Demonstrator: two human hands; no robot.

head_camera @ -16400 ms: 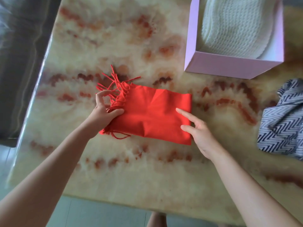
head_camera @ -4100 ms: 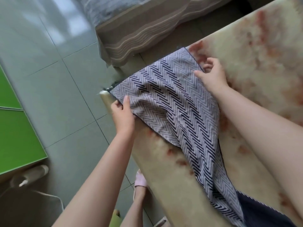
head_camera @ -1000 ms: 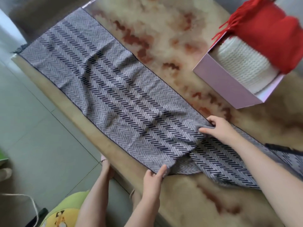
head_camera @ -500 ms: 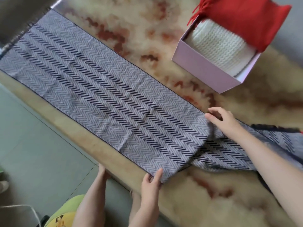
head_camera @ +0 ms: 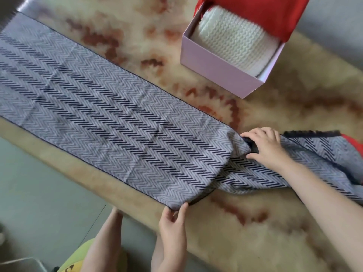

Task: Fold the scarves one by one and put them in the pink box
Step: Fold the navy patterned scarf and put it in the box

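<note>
The scarf lies flat on the surface, its long axis running far left to near right. The left hand pinches its near edge. The right hand, fingers curled, seemingly grips the far edge. The spread length stretches left of both. The box stands far right.

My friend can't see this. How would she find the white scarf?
Start at the marbled table, then find the pink box near its far right side. The white scarf sits inside it, partly under the red scarf. It alone is chunky knit, unlike the flat zigzag scarf spread across the table.
</note>
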